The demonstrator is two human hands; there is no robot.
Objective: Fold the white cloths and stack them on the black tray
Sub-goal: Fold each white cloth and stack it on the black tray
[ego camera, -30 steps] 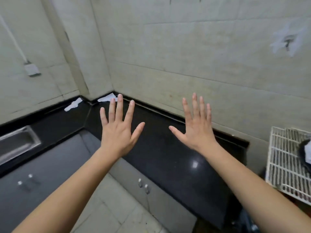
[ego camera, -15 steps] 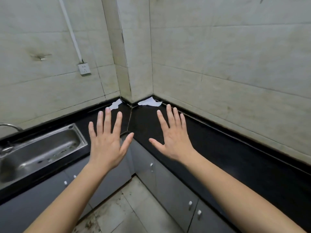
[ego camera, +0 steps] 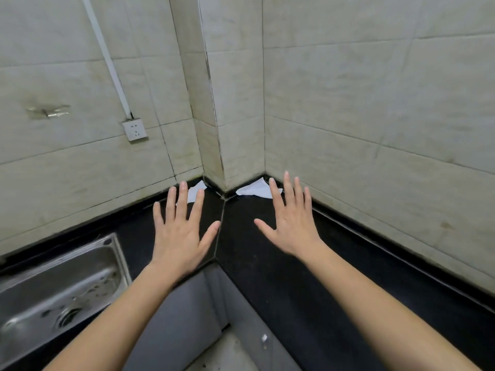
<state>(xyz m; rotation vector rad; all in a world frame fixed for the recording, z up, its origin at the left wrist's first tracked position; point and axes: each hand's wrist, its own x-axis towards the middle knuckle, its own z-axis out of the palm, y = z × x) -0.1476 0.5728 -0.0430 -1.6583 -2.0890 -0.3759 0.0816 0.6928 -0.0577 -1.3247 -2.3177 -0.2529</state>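
Observation:
Two white cloths lie crumpled in the far corner of the black countertop (ego camera: pixel 267 253), one on each side of the tiled wall pillar. My left hand (ego camera: pixel 180 231) hovers, fingers spread and empty, in front of the left cloth (ego camera: pixel 197 192), whose lower part its fingertips hide. Just past the fingertips of my right hand (ego camera: pixel 290 223), which is also spread and empty, lies the right cloth (ego camera: pixel 254 189). No black tray is in view.
A steel sink (ego camera: pixel 53 295) is set into the counter at the lower left. A wall socket (ego camera: pixel 134 129) with a white cable duct sits above it. Grey cabinet doors (ego camera: pixel 182 322) and the floor show below the counter's inner corner.
The view has swung left and moved toward the corner, so the cloths now sit just beyond my fingertips. Both hands stay spread and empty. The white wire rack seen earlier is out of view.

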